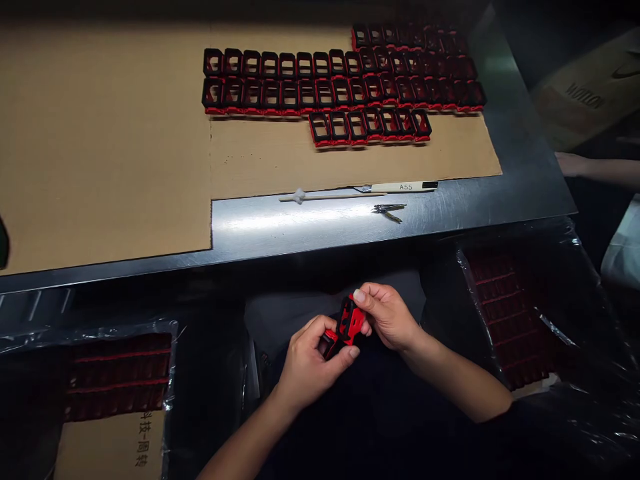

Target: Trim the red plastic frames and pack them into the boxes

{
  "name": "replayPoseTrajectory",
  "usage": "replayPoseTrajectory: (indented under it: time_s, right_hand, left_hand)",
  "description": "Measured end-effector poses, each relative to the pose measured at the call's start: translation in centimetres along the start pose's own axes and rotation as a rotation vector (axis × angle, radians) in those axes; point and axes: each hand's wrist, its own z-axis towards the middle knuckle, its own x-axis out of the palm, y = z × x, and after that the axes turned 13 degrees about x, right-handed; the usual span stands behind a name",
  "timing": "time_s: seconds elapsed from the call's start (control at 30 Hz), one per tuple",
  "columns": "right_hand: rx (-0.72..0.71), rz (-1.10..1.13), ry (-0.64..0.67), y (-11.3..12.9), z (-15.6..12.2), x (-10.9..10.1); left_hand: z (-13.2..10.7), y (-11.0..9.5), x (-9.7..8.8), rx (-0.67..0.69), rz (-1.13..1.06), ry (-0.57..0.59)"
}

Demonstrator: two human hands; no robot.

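Above my lap, both hands meet on a red and black plastic frame part, which stands tilted between them. My left hand is closed, its thumb reaching below the part. A second red and black piece shows inside the left fingers; whether the two pieces are joined I cannot tell. With thumb and fingers, my right hand pinches the upper right side of the frame part. On the bench beyond, similar black and red frame parts stand in rows.
The rows rest on a cardboard sheet over a metal bench. Near its front edge lie a knife marked A55, a cotton-tipped stick and small nippers. Plastic-lined boxes of parts flank me. Another person's arm is at right.
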Motion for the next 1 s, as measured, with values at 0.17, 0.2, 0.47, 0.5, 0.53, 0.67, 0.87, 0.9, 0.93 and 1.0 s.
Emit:
replayPoseTrajectory:
  time_s: [0.17,0.2,0.47,0.5,0.53,0.67,0.87,0.9,0.93,1.0]
  right_hand:
    - [0.014,-0.073,-0.016,0.5,0.0,-0.2]
    - [0.025,-0.065,-0.006,0.5,0.0,-0.2]
    - [0.077,-0.023,0.093,-0.3,0.8,0.1]
    - [0.080,-0.052,0.111,-0.2,0.9,0.2]
    - [0.076,-0.097,0.130,0.1,0.9,0.2]
    - [-0.241,-0.402,-0.045,3.4,0.6,-1.0]
    - [-0.961,-1.036,-0.801,10.8,1.3,-5.4]
    - [-0.950,-1.141,-0.826,11.4,1.7,-5.9]
    - [-0.926,-1.223,-0.840,11.8,2.0,-6.2]
    - [-0.888,-1.306,-0.853,12.1,2.5,-6.5]
  left_hand:
    - [-0.2,1.1,0.4,0.015,-0.067,-0.061]
    - [-0.2,1.3,0.5,0.071,-0.052,-0.077]
    - [0.1,2.8,0.6,0.344,-0.091,-0.050]
    - [0.2,2.9,0.5,0.355,-0.085,-0.063]
    - [0.3,3.0,0.4,0.369,-0.072,-0.081]
    - [1.2,2.5,-0.6,0.388,-0.001,-0.152]
    - [2.1,1.2,-2.8,0.312,0.066,-0.201]
    - [2.1,1.1,-3.0,0.315,0.062,-0.206]
    - [2.1,1.1,-3.2,0.318,0.065,-0.214]
    - [2.1,1.1,-3.3,0.330,0.072,-0.223]
